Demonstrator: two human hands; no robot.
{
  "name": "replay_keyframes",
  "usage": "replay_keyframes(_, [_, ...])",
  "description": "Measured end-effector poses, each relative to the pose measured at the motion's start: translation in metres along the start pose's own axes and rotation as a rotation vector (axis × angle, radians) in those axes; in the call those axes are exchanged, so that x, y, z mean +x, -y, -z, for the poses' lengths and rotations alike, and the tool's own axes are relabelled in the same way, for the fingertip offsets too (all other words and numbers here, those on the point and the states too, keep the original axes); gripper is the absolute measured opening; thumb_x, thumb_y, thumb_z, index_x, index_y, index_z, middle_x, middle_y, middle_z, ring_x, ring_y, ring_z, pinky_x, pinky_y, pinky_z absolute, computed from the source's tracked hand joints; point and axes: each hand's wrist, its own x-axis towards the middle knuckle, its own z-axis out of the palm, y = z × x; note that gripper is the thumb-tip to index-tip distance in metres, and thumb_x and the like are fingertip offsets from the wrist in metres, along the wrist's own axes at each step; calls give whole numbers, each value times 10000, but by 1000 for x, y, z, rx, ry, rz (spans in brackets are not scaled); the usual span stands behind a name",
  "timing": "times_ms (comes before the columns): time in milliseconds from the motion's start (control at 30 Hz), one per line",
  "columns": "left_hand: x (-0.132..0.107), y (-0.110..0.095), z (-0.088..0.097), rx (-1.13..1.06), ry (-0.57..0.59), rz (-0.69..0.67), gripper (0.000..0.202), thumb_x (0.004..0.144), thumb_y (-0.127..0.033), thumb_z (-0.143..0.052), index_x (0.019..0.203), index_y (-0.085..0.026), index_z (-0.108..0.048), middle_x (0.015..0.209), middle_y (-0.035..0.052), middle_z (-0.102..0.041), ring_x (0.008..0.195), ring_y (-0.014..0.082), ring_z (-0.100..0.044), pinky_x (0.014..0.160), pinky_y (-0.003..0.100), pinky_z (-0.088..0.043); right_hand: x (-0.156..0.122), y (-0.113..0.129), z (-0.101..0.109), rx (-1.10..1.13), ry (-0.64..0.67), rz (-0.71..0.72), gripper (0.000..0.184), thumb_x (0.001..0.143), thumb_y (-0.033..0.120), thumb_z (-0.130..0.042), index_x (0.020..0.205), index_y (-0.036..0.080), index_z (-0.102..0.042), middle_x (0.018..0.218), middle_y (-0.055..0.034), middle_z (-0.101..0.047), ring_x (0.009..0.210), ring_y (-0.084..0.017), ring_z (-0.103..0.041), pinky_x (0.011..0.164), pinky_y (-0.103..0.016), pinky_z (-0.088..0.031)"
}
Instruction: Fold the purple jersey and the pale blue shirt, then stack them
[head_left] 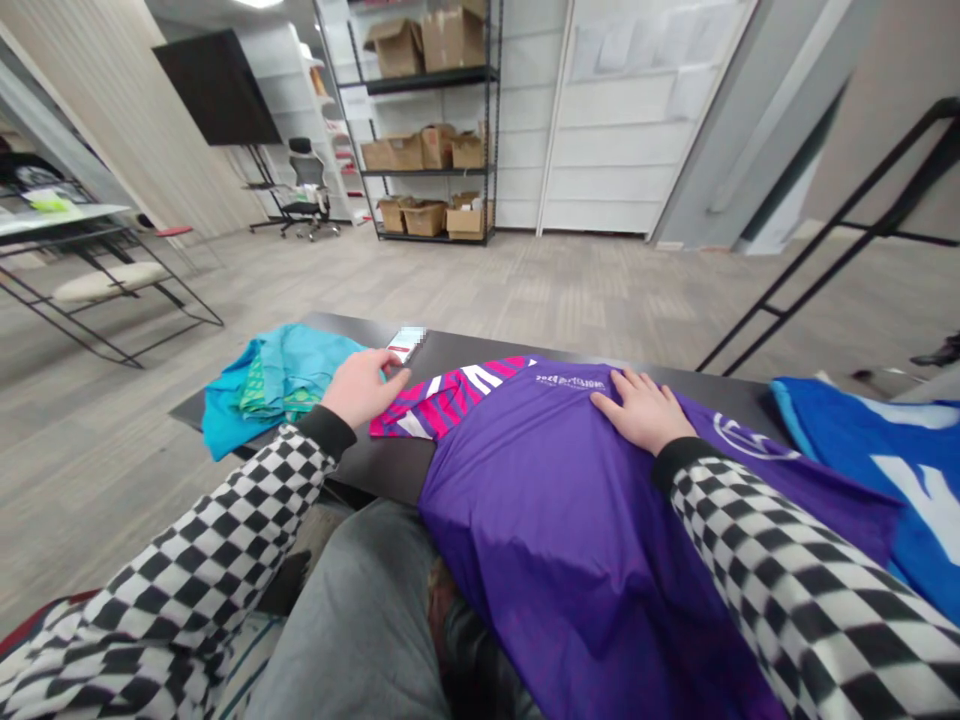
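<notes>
My left hand (364, 388) rests with its fingers loosely curled at the table's far side, against a folded teal cloth (281, 385) and just above a magenta and white striped sleeve (442, 402). A small white and red card (405, 345), partly blurred out, lies just past its fingertips. My right hand (641, 410) lies flat with its fingers spread on a purple jersey (555, 560), which has white lettering near the collar. The jersey spreads over the dark table (397, 462) and hangs toward my lap. Both sleeves are black and white checked.
A blue and white garment (870, 480) lies at the table's right end. Grey trousers show below the near edge. Beyond the table are carpet, a glass-topped table, an office chair, a wall screen, shelves of cardboard boxes and a black railing at right.
</notes>
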Motion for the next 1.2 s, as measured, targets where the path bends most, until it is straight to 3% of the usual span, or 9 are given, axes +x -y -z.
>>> replay_keyframes(100, [-1,-2,-9,120,131,-23,432,899,-605,-725,1071,-226,-841,1153,162,-827,1121,388,-765,1035,467,-579,1,-1,-2,4,-9,7,934,1113,783,-315,1801,165,-445,1897,-177,-360,1745,-422,-343,1418,-672,-235])
replay_keyframes(267, [4,16,-16,-76,345,131,193,837,-441,-698,770,-271,-761,850,61,-818,858,303,-776,812,386,-582,0,-1,-2,2,-4,-2,935,1114,781,-317,1806,163,-436,1899,-172,-357,1752,-411,-335,1421,-657,-240])
replay_keyframes(500, [0,19,-2,-138,402,-12,308,757,-607,-782,769,-300,-792,939,71,-826,968,317,-758,934,399,-600,0,-1,-2,12,-16,10,917,1119,770,-328,1796,163,-448,1894,-184,-365,1742,-420,-343,1413,-674,-247])
replay_keyframes(633, [0,18,3,-111,406,-19,257,709,-547,-801,739,-297,-755,895,61,-796,950,304,-756,907,377,-606,0,-1,-2,17,-18,13,914,1118,772,-318,1793,171,-452,1891,-184,-372,1741,-426,-342,1409,-682,-247])
replay_keyframes(733, [11,26,4,-157,402,86,243,763,-520,-742,820,-285,-760,818,44,-784,815,278,-737,802,381,-600,-1,1,0,18,-12,11,908,1116,764,-326,1794,173,-453,1888,-184,-378,1741,-427,-346,1410,-683,-246])
replay_keyframes(800, [22,32,6,-151,304,141,246,802,-496,-709,884,-271,-765,835,59,-798,815,289,-744,815,412,-612,-2,2,1,18,-12,6,903,1115,757,-331,1792,172,-456,1888,-182,-379,1742,-423,-347,1413,-674,-245])
replay_keyframes(967, [33,29,8,-41,-20,93,363,884,-353,-624,1155,-195,-807,1265,195,-825,1173,370,-772,1120,514,-590,-2,2,1,16,-7,-1,917,1116,758,-330,1791,149,-453,1892,-178,-371,1746,-420,-339,1413,-673,-251])
replay_keyframes(1100, [11,6,-10,-33,67,-116,501,1008,-419,-522,1363,-188,-790,1440,169,-787,1400,334,-712,1288,445,-509,-1,0,0,14,-16,10,918,1115,764,-335,1790,154,-458,1887,-177,-382,1743,-421,-344,1414,-670,-248])
replay_keyframes(1200, [-13,-6,-33,40,247,-237,734,1074,-574,-476,1642,-132,-625,1734,201,-597,1638,357,-538,1379,484,-403,-2,1,1,13,-13,-1,916,1116,760,-335,1793,154,-452,1895,-178,-365,1743,-420,-344,1419,-668,-239])
